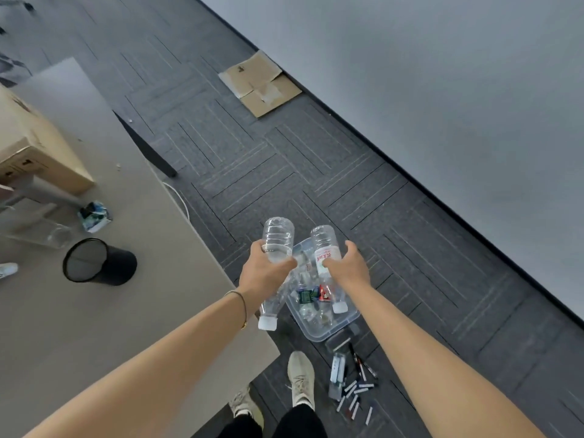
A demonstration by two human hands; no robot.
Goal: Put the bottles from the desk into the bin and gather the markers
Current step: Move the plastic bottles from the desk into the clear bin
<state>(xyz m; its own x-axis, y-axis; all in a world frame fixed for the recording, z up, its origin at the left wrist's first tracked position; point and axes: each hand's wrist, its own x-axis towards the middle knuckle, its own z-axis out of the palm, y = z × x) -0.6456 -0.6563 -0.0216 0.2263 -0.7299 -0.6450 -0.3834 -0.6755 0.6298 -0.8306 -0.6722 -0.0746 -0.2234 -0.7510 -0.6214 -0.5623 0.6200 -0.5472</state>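
Held over clear plastic bin [344, 324] on carpet: unlabelled bottle [275, 248] wrapped mid-body in left hand [264, 273], red-labelled bottle [325, 248] in right hand [350, 267], caps down. Looked empty, light, thin-walled, crushable; mid-body best. Markers [354, 390] scattered beside bin

A clear plastic bottle [325, 248] carries a white label with red characters printed on it, too small and blurred to read. A cardboard box [34, 147] on the desk [110, 295] shows small dark printed marks along its side, not legible. A flattened piece of cardboard [259, 83] on the floor bears one small dark mark, also unreadable.
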